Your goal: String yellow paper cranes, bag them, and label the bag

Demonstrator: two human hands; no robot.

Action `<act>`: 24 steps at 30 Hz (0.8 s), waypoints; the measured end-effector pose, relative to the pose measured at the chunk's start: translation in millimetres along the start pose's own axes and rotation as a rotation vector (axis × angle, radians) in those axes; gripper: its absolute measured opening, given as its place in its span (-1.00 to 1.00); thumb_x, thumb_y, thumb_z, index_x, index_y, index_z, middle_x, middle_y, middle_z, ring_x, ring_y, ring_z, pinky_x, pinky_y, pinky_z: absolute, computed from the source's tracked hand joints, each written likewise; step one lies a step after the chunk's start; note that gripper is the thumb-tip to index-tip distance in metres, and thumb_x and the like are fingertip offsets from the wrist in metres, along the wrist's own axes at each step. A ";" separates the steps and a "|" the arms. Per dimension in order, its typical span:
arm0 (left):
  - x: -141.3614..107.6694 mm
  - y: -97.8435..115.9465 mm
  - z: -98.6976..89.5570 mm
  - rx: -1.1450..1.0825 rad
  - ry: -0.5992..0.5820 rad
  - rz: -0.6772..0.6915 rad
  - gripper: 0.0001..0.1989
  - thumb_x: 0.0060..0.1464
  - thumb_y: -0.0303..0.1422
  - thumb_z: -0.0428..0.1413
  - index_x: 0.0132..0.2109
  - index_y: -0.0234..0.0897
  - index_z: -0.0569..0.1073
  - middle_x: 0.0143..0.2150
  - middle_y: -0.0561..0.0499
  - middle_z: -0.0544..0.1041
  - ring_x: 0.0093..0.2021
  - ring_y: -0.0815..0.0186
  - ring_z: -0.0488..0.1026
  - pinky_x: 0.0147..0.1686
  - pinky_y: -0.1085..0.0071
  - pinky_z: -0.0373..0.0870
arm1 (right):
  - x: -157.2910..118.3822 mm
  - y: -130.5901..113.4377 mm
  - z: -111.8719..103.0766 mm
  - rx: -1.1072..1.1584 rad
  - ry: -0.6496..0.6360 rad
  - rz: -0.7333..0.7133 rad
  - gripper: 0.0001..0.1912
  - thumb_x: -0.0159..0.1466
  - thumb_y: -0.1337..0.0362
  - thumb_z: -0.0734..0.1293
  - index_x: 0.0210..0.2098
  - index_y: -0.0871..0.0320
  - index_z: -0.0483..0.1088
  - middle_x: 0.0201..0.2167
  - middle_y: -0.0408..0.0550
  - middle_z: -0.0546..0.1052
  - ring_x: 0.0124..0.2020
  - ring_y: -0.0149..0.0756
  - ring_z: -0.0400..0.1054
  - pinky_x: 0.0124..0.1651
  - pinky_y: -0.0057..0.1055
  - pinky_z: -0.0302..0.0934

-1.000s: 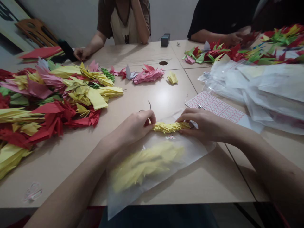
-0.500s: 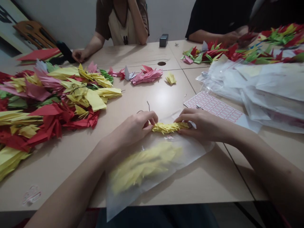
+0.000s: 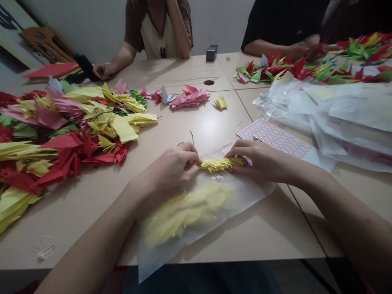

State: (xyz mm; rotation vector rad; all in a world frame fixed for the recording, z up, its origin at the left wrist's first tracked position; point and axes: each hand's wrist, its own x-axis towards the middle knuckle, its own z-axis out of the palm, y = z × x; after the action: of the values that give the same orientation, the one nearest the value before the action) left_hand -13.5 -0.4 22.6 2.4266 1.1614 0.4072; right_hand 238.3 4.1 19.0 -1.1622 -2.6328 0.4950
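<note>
A short bundle of folded yellow paper (image 3: 219, 164) lies across the far part of a translucent bag (image 3: 245, 192). My left hand (image 3: 179, 163) pinches the bundle's left end, and a dark string stands up beside its fingers. At the right end, my right hand (image 3: 249, 159) grips the bundle between thumb and fingers. Inside the bag a larger yellow paper bundle (image 3: 186, 212) shows through. A small printed sticker is visible just below the held bundle.
Red, pink, green and yellow folded-paper bundles (image 3: 73, 126) are heaped on the left. A label sheet (image 3: 278, 139) and translucent bags (image 3: 346, 118) lie right. One yellow piece (image 3: 220, 101) sits ahead. Two people sit across the table (image 3: 107, 204).
The fingers of my left hand have closed in slightly rightward at the bundle's left end. My right hand keeps almost the same hold.
</note>
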 end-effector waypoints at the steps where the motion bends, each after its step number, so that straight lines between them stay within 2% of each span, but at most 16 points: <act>1: 0.4 1.1 -0.4 -0.007 0.000 -0.013 -0.85 0.04 -0.48 0.03 -0.32 -0.31 0.52 -0.24 0.00 0.46 -0.37 0.41 0.36 -0.31 0.43 0.29 | 0.1 0.0 -0.1 0.003 -0.001 -0.002 -0.77 0.21 0.23 0.32 -0.17 0.17 0.48 -0.26 0.03 0.48 -0.31 -0.26 0.39 -0.26 -0.36 0.23; 11: 6.0 5.1 8.6 -0.077 0.094 -0.112 -0.64 0.20 -0.32 -0.02 -0.51 -0.33 0.47 -0.37 -0.01 0.44 -0.40 0.39 0.36 -0.33 0.40 0.25 | 0.6 1.0 0.5 0.002 0.003 -0.013 -0.76 0.21 0.23 0.32 -0.17 0.20 0.47 -0.26 0.05 0.47 -0.32 -0.27 0.38 -0.27 -0.36 0.21; 24: 5.0 3.9 8.6 -0.080 0.094 -0.134 -0.82 0.10 -0.37 0.11 -0.45 -0.33 0.48 -0.35 0.01 0.43 -0.42 0.41 0.33 -0.39 0.42 0.25 | 0.3 -0.2 -0.5 0.007 -0.011 0.011 -0.76 0.21 0.24 0.33 -0.16 0.19 0.47 -0.24 0.05 0.47 -0.30 -0.25 0.38 -0.25 -0.35 0.21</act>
State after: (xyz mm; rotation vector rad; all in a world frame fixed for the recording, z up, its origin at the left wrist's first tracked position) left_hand -4.2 -0.8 17.5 2.2672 1.3125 0.5201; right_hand 238.1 4.3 19.6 -1.1758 -2.6335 0.5143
